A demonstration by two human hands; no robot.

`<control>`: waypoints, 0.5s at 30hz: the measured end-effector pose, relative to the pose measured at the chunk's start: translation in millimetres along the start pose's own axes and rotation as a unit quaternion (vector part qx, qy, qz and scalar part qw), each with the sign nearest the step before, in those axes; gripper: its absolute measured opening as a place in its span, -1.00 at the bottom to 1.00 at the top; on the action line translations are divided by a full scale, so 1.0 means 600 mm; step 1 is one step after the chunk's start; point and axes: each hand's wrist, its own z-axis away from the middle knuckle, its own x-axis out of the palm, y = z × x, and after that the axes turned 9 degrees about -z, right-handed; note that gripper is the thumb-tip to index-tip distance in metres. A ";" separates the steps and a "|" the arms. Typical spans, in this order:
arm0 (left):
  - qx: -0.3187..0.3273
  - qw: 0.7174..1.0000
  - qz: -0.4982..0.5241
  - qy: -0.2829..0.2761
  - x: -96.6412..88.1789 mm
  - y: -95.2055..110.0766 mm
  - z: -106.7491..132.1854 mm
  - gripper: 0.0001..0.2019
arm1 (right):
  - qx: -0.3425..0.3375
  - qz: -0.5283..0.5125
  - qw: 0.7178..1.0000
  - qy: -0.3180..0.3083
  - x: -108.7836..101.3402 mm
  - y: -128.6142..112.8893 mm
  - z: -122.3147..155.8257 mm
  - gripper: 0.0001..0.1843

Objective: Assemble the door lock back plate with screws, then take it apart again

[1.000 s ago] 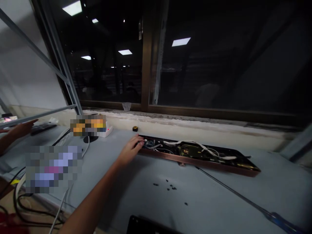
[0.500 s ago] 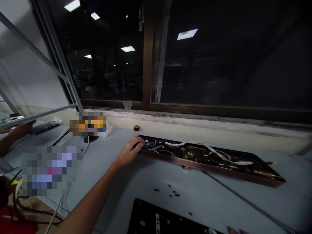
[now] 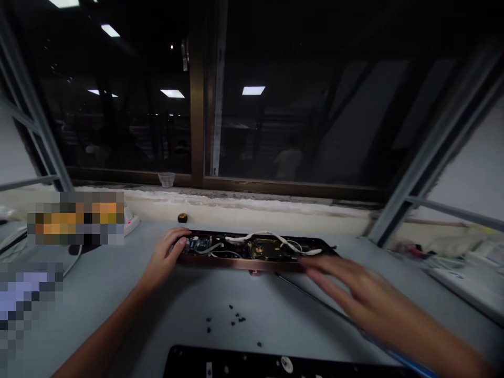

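Note:
A long copper-edged electronics housing (image 3: 232, 264) lies open side up on the grey table, showing circuit boards and a white cable (image 3: 271, 236). At its left end, my left hand (image 3: 167, 254) grips it, thumb on the near side and fingers over the far edge. My right hand (image 3: 354, 289), blurred by motion, reaches with stretched fingers to the right part of the housing; whether it touches cannot be made out. Beneath my right hand and forearm runs a thin dark rod (image 3: 307, 298) with a blue part. Several small black screw-like pieces (image 3: 238, 317) lie in front.
A black panel (image 3: 252, 362) with holes lies at the near edge. A yellow-black round object (image 3: 182, 217) sits behind the housing, and a clear plastic cup (image 3: 166, 179) on the windowsill. Grey frame posts (image 3: 409, 157) stand at both sides. Cables and a white box (image 3: 464, 286) are at right.
The view has swung to the right. My right hand has come from the bottom edge up to the right part of the housing. My left hand stays on the left end.

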 end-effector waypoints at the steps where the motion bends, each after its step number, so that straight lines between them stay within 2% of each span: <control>1: 0.001 1.000 0.003 0.001 0.001 -0.002 0.000 -0.70 | 0.035 -0.023 0.999 -0.019 -0.008 0.000 -0.036 -0.65; 3: 0.003 1.000 0.004 -0.002 0.004 -0.007 0.000 -0.70 | 0.053 -0.058 0.994 -0.071 -0.011 -0.001 -0.097 -0.70; 4: 0.005 1.000 0.003 -0.004 0.005 -0.009 0.000 -0.71 | 0.048 -0.058 0.995 -0.072 -0.005 -0.001 -0.118 -0.71; 6: 0.010 1.000 0.002 -0.005 0.006 -0.013 0.001 -0.71 | 0.034 -0.062 0.993 -0.091 0.013 -0.001 -0.143 -0.75; 11: 0.020 1.000 -0.009 0.000 0.008 -0.014 0.001 -0.73 | 0.010 -0.062 0.991 -0.114 0.058 -0.003 -0.144 -0.82; 15: 0.017 1.000 -0.010 0.009 0.010 -0.013 0.001 -0.73 | -0.002 -0.074 0.992 -0.099 0.069 -0.001 -0.143 -0.86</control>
